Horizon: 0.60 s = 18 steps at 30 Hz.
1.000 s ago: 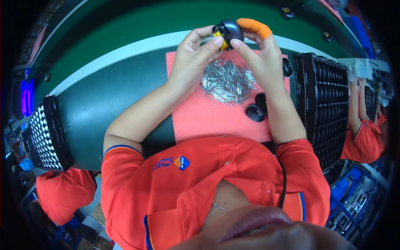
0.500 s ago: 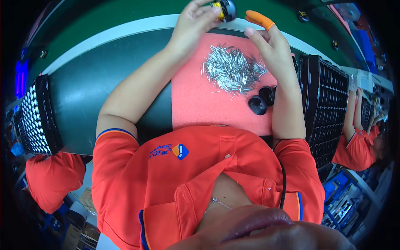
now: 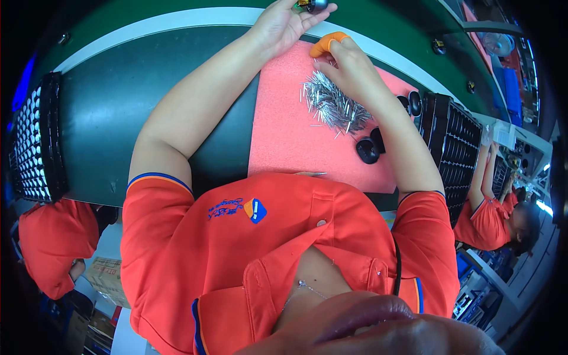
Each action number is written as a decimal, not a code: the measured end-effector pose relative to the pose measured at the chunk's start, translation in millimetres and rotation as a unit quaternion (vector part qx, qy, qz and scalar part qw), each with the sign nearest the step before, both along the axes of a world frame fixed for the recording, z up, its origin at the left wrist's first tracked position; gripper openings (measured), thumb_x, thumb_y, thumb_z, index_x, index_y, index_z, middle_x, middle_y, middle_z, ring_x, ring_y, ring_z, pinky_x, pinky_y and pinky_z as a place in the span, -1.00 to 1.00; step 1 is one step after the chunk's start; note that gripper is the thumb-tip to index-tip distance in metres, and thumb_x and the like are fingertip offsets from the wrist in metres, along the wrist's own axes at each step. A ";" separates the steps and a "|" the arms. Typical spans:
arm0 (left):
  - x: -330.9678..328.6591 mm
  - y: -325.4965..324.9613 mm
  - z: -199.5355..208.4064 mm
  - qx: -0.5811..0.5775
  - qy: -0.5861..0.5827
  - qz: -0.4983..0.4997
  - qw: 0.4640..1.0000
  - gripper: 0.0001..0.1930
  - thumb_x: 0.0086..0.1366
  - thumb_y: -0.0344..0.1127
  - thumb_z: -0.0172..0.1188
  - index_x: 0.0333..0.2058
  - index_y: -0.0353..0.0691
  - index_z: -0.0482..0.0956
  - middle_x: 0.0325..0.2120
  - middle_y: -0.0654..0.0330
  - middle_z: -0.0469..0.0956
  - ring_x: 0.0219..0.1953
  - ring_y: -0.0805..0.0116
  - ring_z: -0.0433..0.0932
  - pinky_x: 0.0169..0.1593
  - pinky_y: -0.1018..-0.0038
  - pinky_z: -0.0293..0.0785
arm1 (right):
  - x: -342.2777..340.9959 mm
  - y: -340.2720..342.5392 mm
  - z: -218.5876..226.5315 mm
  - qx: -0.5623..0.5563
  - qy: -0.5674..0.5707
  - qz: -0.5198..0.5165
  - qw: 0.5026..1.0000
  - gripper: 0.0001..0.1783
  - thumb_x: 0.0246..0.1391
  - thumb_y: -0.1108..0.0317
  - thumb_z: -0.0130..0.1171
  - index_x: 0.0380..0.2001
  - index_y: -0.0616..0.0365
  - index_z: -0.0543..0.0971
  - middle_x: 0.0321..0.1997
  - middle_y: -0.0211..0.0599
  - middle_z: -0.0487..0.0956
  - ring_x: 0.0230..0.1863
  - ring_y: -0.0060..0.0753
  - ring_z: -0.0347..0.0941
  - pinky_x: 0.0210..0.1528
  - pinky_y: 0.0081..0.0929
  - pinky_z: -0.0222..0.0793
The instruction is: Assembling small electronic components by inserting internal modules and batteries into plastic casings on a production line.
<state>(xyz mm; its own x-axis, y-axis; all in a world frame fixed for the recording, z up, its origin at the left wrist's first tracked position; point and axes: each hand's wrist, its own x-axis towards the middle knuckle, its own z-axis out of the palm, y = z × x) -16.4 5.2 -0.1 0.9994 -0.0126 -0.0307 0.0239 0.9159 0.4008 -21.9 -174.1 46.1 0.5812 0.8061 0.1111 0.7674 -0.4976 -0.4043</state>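
At the upper edge, my left hand (image 3: pixel 285 26) holds a small round dark part (image 3: pixel 318 5) with a yellow section. The picture's edge cuts off some of that part. My right hand (image 3: pixel 350 66) wears orange finger covers and is bent over the far side of a heap of thin silver metal pins (image 3: pixel 336 105). Thumb and finger are pinched, and a pin seems to stick out at their tips. The heap lies on a pink foam sheet (image 3: pixel 284 142). Round black parts (image 3: pixel 367 150) sit beside the heap, near my right forearm.
Black trays with rows of pockets stand at right (image 3: pixel 458 151); another tray (image 3: pixel 36 142), filled with white round pieces, is at left. A green belt (image 3: pixel 177 8) runs beyond the pale rail, carrying small parts (image 3: pixel 438 47). People in red shirts work on both sides.
My right hand has come down and left to the pins, its fingers now bent together. My left hand has turned palm up, still with the dark part, which is nearer the top edge.
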 end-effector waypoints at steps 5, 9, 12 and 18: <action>-5.6 -1.1 7.8 0.103 -0.010 0.000 0.995 -0.72 0.42 -0.11 -0.06 -0.11 -0.18 0.42 -0.23 0.15 0.52 -0.24 0.34 0.54 -0.18 0.48 0.50 | -4.0 1.4 11.3 -0.004 0.071 -0.040 0.997 -0.80 0.01 0.41 0.24 -0.30 0.26 0.51 -0.29 -0.15 0.50 -0.31 -0.36 0.50 -0.22 -0.48 0.41; -18.1 -6.6 28.0 0.216 -0.003 -0.007 0.976 -0.65 0.42 -0.06 -0.07 0.03 -0.12 0.37 -0.22 0.21 0.49 -0.35 0.46 0.49 -0.31 0.59 0.41 | -5.1 -16.1 23.7 -0.019 0.250 -0.113 0.961 -0.82 0.08 0.43 0.19 -0.26 0.24 0.47 -0.26 -0.26 0.52 -0.31 -0.58 0.44 -0.24 -0.59 0.37; -20.7 -12.0 30.7 0.376 -0.056 0.007 0.925 -0.60 0.29 -0.13 0.16 0.02 -0.15 0.36 -0.23 0.21 0.46 -0.33 0.49 0.46 -0.27 0.56 0.40 | -10.3 -34.1 33.7 0.230 0.309 -0.167 0.908 -0.75 0.14 0.45 0.14 -0.13 0.29 0.41 -0.27 -0.32 0.53 -0.33 -0.67 0.37 -0.26 -0.68 0.31; -45.5 -38.2 40.6 0.468 -0.158 0.024 0.869 -0.35 0.16 -0.36 0.32 0.20 -0.17 0.23 -0.07 0.19 0.42 -0.07 0.49 0.43 -0.02 0.55 0.42 | -18.4 -41.5 50.6 0.446 0.252 -0.223 0.829 -0.67 0.12 0.44 0.19 -0.04 0.29 0.48 -0.21 -0.28 0.57 -0.35 -0.64 0.37 -0.23 -0.69 0.30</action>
